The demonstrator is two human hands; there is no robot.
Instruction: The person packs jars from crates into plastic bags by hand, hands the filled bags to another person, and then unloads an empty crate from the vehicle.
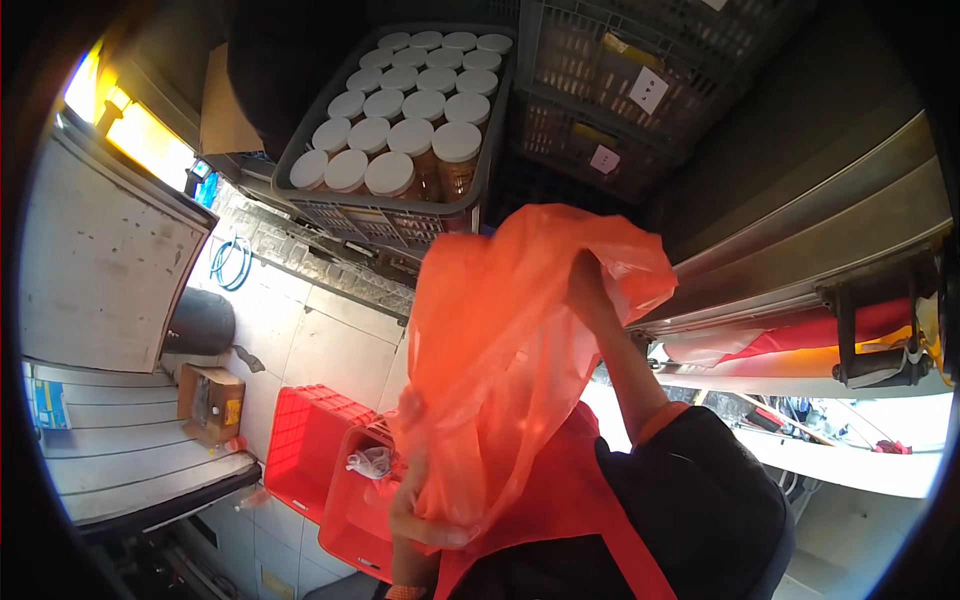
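A large orange plastic bag hangs in front of my chest, creased and partly see-through. Its lower left edge is gripped by my left hand, with the thumb lying over the film. My right hand reaches into the bag's mouth on the right side, where the plastic hides its fingers. Beyond the bag stands a dark crate filled with rows of jars with white lids and brownish contents.
Stacked dark crates with paper labels rise at the upper right. Red baskets sit on the tiled floor at lower left, one holding a crumpled clear bag. A cardboard box lies further left. A metal ledge runs along the right.
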